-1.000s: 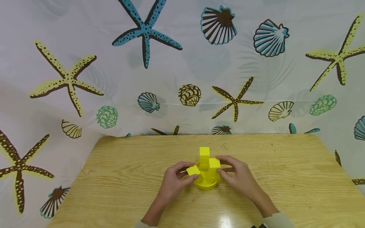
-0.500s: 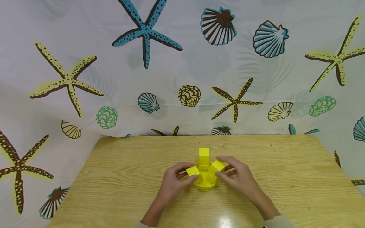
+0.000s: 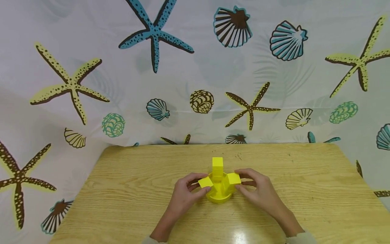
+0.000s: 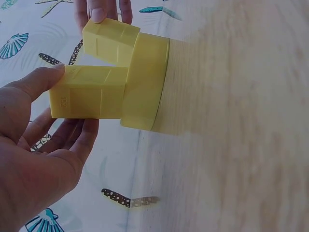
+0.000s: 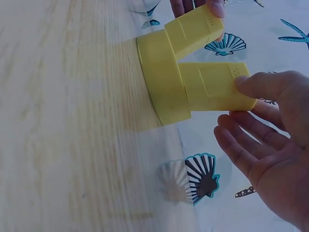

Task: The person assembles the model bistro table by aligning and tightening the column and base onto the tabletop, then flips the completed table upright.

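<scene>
A round yellow dish (image 3: 219, 200) stands on the wooden table, with three yellow rectangular blocks upright in it. My left hand (image 3: 185, 192) pinches the top of the left block (image 3: 205, 182) between thumb and fingers; that block leans outward. On the other side, the right block (image 3: 233, 178) tilts to the right, its upper end held by the thumb and fingers of my right hand (image 3: 262, 192). Neither hand touches the back block (image 3: 217, 163), the tallest in the head view. Both wrist views show small raised digits on the held blocks, as on the near block (image 5: 217, 87).
Behind and beside the wooden table (image 3: 137, 169) hangs a white cloth (image 3: 182, 78) printed with starfish and shells. The table surface stretches out on both sides of the dish.
The right block has gone from standing near upright to tilting outward to the right, moved by my right hand, which shifted slightly right. My left hand and its block stay almost unchanged.
</scene>
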Tool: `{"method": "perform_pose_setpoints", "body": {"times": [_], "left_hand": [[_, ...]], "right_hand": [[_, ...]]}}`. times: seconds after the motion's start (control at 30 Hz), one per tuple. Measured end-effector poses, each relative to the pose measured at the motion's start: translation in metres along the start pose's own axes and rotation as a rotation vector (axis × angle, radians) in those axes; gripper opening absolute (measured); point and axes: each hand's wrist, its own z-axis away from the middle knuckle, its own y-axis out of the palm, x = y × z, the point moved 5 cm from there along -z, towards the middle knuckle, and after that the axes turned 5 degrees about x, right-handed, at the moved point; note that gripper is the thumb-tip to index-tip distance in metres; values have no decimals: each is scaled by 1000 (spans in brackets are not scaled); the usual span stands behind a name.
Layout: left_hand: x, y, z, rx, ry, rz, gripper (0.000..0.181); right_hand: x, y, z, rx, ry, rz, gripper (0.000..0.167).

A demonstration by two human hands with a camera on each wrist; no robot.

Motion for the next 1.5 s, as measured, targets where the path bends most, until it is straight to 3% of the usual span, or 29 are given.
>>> {"method": "perform_pose_setpoints", "body": {"times": [0.27,0.53,0.97,1.5], "left_hand": [[1,0,0,-2,-1,-9,38],[0,0,0,2,7,-12,38],[-1,0,0,5,22,-22,38],[-2,-2,1,1,12,-19,36]], "right_hand": [[-1,4,1,-10,38,-51,38],[-2,6,3,-56,67,-38,35],[3,10,5,-119,68,132,38],[5,14,5,-152,87,196,36]]}}
